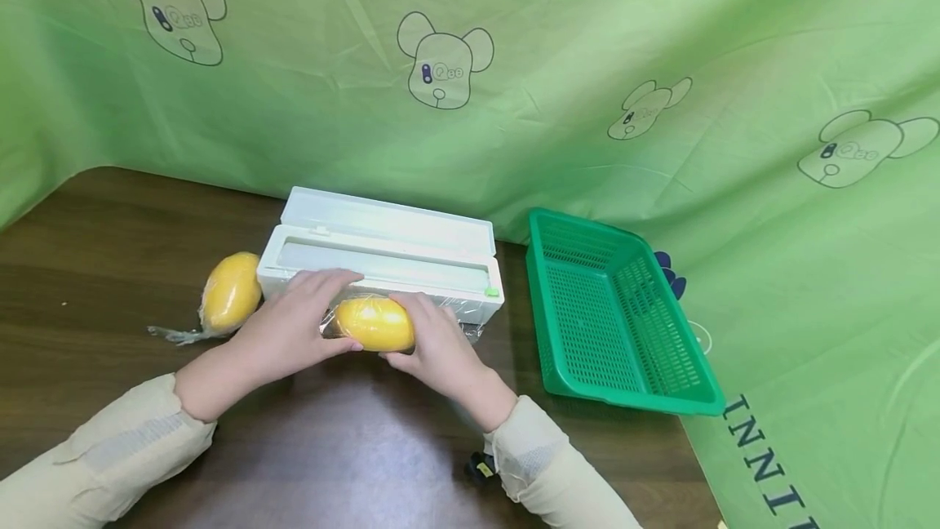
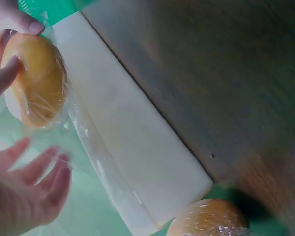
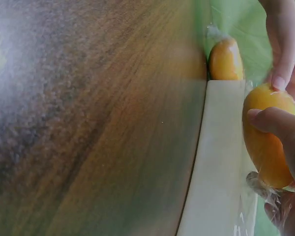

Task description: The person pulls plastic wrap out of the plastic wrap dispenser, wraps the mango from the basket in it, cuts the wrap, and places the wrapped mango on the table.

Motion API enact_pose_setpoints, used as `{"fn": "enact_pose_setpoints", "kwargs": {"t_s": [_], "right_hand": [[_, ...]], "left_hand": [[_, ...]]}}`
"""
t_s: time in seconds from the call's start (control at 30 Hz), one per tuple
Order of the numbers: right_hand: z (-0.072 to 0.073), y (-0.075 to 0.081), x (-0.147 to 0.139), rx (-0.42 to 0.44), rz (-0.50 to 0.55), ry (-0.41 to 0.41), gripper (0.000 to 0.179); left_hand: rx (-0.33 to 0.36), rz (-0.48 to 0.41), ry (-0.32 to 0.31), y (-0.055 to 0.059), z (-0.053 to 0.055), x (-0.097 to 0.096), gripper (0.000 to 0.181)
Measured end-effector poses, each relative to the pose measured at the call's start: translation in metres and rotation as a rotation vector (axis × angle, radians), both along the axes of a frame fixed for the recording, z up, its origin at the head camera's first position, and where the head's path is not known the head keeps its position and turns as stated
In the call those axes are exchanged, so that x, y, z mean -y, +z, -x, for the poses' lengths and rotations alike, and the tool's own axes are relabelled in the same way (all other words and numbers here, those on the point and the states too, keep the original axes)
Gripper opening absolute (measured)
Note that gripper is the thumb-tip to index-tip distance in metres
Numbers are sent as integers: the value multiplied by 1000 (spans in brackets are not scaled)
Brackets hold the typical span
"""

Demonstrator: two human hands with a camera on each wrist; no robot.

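A yellow mango (image 1: 375, 323) in clear plastic wrap is held in front of a white cling film box (image 1: 382, 264) with its lid up. My right hand (image 1: 448, 349) grips its right end, thumb on the near side; the right wrist view shows this thumb (image 3: 275, 123) across the fruit. At the other end, my left hand (image 1: 294, 325) touches the mango with the thumb tip. Its fingers (image 2: 46, 179) are spread and loosely bent beside the film, apart from the fruit. Loose film trails around the mango. Another wrapped mango (image 1: 231, 292) lies left of the box, its film twisted into a tail.
A green plastic basket (image 1: 547, 333) stands on the right of the brown table (image 1: 352, 464). A small black object with a yellow mark (image 1: 481, 466) lies by the right sleeve. Green cloth (image 1: 529, 137) with mouse-like drawings hangs behind. Dark blue items (image 1: 670, 274) show beyond the basket.
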State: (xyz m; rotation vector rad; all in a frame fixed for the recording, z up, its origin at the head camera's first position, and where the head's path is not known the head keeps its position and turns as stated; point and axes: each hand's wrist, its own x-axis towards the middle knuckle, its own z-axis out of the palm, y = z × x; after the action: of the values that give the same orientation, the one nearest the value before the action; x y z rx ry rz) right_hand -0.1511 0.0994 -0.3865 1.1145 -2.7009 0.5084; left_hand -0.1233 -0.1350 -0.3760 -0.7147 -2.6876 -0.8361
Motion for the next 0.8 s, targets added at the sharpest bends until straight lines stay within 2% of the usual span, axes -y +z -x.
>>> {"fn": "enact_pose_setpoints", "kwargs": {"t_s": [0.1, 0.17, 0.23, 0.33, 0.53, 0.67, 0.8], "right_hand": [[1, 0, 0, -38, -9, -27, 73], [1, -1, 0, -78, -12, -57, 72], [2, -1, 0, -105, -5, -79, 70], [2, -2, 1, -131, -12, -82, 70], [6, -4, -2, -198, -83, -70, 82], [9, -5, -4, -226, -74, -55, 74], [10, -8, -6, -251, -19, -28, 66]], "left_hand": [[-119, 22, -59, -3, 0, -5, 67], [-156, 28, -109, -6, 2, -8, 64], [-157, 34, -126, -10, 4, -10, 67], [-140, 41, -113, -16, 8, -10, 72], [-128, 57, -104, -23, 14, -10, 77], [-144, 43, -110, -25, 17, -9, 70], [-126, 11, -97, -27, 19, -8, 58]]}}
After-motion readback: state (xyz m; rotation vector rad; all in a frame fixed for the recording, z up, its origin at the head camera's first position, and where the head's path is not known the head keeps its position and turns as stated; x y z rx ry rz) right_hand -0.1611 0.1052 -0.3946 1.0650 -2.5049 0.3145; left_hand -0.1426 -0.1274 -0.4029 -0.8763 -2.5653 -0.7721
